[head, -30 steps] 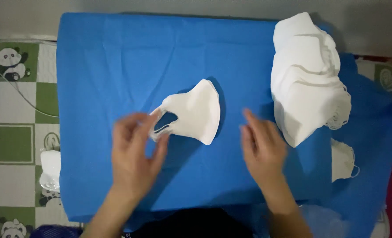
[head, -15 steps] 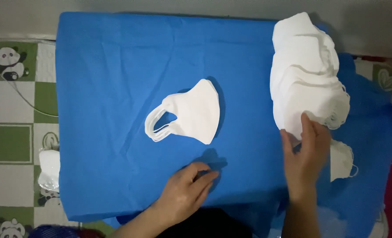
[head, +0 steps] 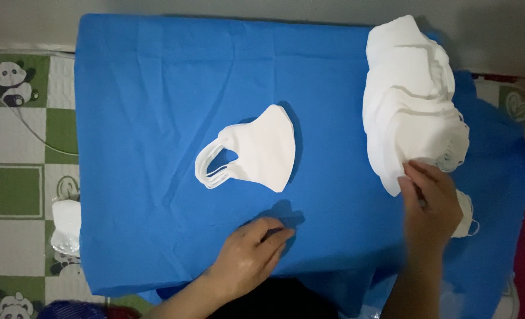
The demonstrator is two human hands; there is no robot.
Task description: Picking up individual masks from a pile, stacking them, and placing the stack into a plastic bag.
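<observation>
A small stack of folded white face masks [head: 256,153] lies in the middle of the blue cloth [head: 156,88], ear loops pointing left. My left hand [head: 250,254] rests flat on the cloth just below it, fingers loosely apart, holding nothing. My right hand [head: 430,204] reaches to the lower edge of the big heap of white masks [head: 410,100] at the right, its fingertips pinching at the bottom mask of that heap. Another white mask [head: 468,215] lies partly hidden behind that hand.
The cloth covers a low surface on a green-and-white checkered mat with panda pictures [head: 20,147]. A small white bundle of masks [head: 66,227] lies on the mat at the left. A thin cable [head: 20,124] runs across the mat.
My left hand let go of the middle masks and drew back toward me. My right hand moved right to the big heap and now fingers its lower edge.
</observation>
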